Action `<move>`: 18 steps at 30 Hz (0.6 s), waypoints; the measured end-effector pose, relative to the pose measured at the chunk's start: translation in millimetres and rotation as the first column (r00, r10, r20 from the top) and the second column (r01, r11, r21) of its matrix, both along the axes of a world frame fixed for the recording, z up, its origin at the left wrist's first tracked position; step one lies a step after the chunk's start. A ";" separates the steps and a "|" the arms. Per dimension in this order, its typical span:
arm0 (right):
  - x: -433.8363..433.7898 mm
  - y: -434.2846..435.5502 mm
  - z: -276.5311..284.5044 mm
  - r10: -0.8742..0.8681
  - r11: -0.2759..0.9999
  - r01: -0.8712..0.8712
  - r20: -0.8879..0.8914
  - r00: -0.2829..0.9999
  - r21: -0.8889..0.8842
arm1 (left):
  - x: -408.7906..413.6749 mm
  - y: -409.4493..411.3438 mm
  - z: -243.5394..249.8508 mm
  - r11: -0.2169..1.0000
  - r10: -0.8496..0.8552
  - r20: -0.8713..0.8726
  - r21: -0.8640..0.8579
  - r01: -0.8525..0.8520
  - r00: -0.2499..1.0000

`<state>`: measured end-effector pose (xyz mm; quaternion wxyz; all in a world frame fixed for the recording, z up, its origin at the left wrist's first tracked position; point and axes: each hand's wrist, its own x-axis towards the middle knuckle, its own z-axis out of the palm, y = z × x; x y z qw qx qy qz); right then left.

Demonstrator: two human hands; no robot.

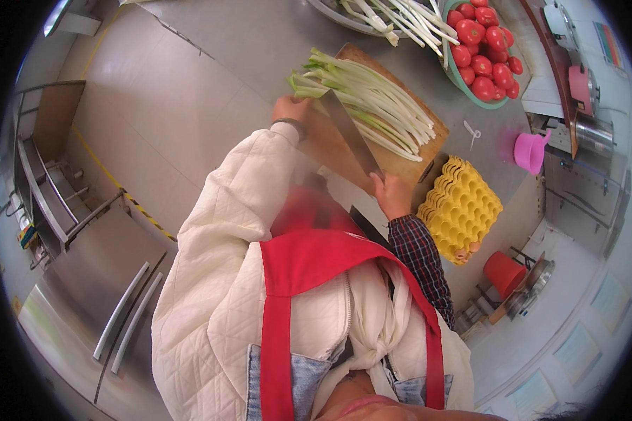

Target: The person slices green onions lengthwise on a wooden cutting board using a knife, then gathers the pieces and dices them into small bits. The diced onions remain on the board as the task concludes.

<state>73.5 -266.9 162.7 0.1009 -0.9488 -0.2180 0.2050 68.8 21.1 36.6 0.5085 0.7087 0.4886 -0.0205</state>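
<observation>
A bundle of scallions [376,102] lies lengthwise on a wooden cutting board [347,163], pale stalks towards the right and green ends towards the left. My right hand [392,194] grips the handle of a long-bladed kitchen knife [350,134]. Its blade slants across the board along the near side of the bundle, tip close to the green ends. At the board's left edge is my left hand [292,109], beside those green ends and near the knife tip. Its fingers are partly hidden, so whether they hold any stalks does not show.
A metal basin [334,14] with more scallions and a green basket [466,90] of tomatoes [482,66] stand beyond the board. To the right are stacked yellow egg trays [461,205], a pink dipper [529,152] and a small white strip [472,134]. A steel refrigerator [84,300] stands left.
</observation>
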 end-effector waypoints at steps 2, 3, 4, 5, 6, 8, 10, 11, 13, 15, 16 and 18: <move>0.3 0.2 0.2 0.007 1.000 -0.007 0.002 1.000 0.000 | -0.4 4.6 -5.2 0.980 0.069 0.079 -0.193 -0.053 0.994; 0.1 -0.4 -0.2 0.007 1.000 -0.007 0.003 1.000 -0.003 | -1.2 5.8 -3.1 0.954 0.107 0.113 -0.290 -0.070 0.988; 0.2 -1.1 -0.7 0.007 1.000 -0.007 0.003 1.000 -0.006 | -2.0 8.0 -1.0 0.945 0.110 0.107 -0.319 -0.071 0.988; 0.3 -2.5 -2.9 0.006 1.000 -0.006 0.009 1.000 0.023 | -2.4 11.5 1.1 0.935 0.113 0.100 -0.346 -0.072 0.989; 0.4 -4.6 -6.5 0.002 0.999 -0.003 0.015 1.000 0.053 | -2.9 14.5 4.7 0.925 0.113 0.094 -0.374 -0.071 0.989; 2.9 -7.7 -11.5 -0.002 0.997 0.001 0.011 1.000 0.072 | -8.0 18.2 8.1 0.931 0.077 0.077 -0.361 -0.044 0.994; 7.1 -10.2 -13.8 -0.004 0.999 0.004 -0.009 1.000 0.049 | -16.2 19.6 3.6 0.955 0.036 0.111 -0.297 -0.001 0.993; 8.1 -11.1 -13.9 0.004 0.999 -0.004 -0.008 1.000 0.041 | -21.8 18.1 -4.1 0.972 0.011 0.153 -0.236 0.026 0.988; 10.9 -10.1 -11.3 0.028 0.999 -0.028 -0.007 1.000 0.025 | -29.0 13.6 -9.4 0.993 -0.057 0.202 -0.088 0.076 0.978; 11.7 -7.3 -6.8 0.044 0.998 -0.045 0.016 0.999 0.043 | -36.1 9.0 -9.0 0.988 -0.143 0.210 0.081 0.129 0.967; 12.1 -6.0 -4.7 0.053 0.997 -0.055 0.028 0.998 0.052 | -36.8 2.5 -6.6 0.965 -0.187 0.143 0.210 0.154 0.972; 13.0 -5.9 -1.2 0.099 0.994 -0.102 0.071 0.993 0.031 | -33.7 -15.3 -0.2 0.867 -0.244 -0.004 0.448 0.220 0.970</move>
